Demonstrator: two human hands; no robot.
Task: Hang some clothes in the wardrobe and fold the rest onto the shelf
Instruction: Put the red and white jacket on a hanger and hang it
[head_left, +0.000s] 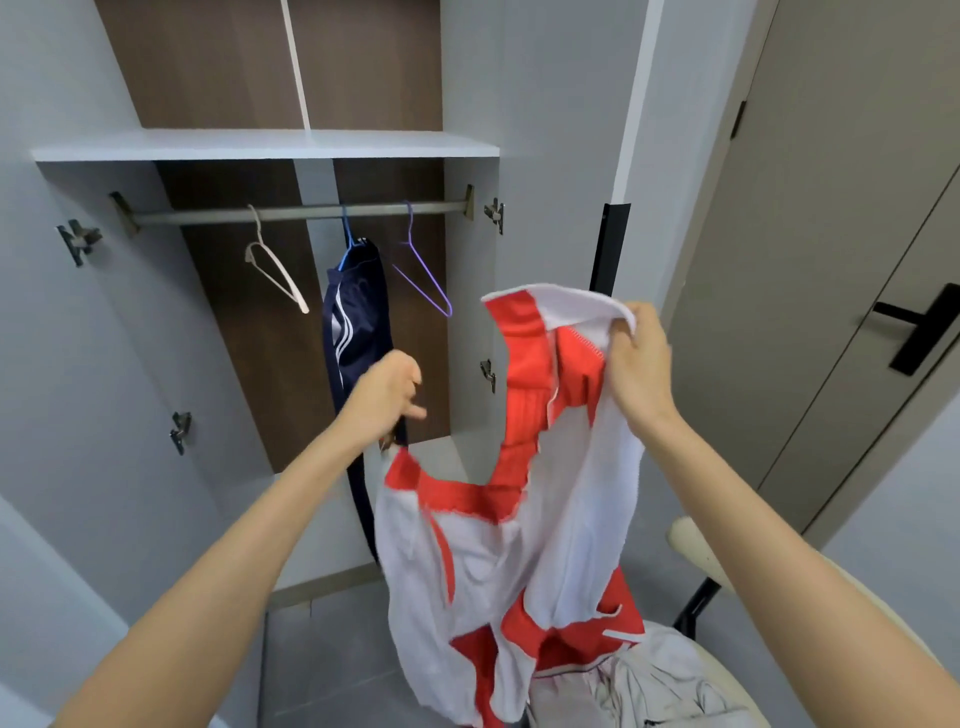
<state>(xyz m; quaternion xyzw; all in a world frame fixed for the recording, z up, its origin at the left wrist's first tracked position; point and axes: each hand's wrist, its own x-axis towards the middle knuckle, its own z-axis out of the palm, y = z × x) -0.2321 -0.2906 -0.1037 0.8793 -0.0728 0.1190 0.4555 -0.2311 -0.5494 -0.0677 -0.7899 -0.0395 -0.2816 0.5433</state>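
Holding up a red and white jacket (524, 499) before the open wardrobe (470, 291).
Its collar is gripped in the curled fingers of the right hand (636, 358); a lower edge is pinched by the left hand (384, 397). Navy trousers (356, 332) are hung on a blue hanger (347, 244) on the rail (218, 214), between a white hanger (275, 270) and a purple hanger (423, 275). Pale clothes (649, 686) are heaped below.

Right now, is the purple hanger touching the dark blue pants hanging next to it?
Apart. The head view shows brown wardrobe back between the purple hanger and the dark blue pants; both hang from the rail separately.
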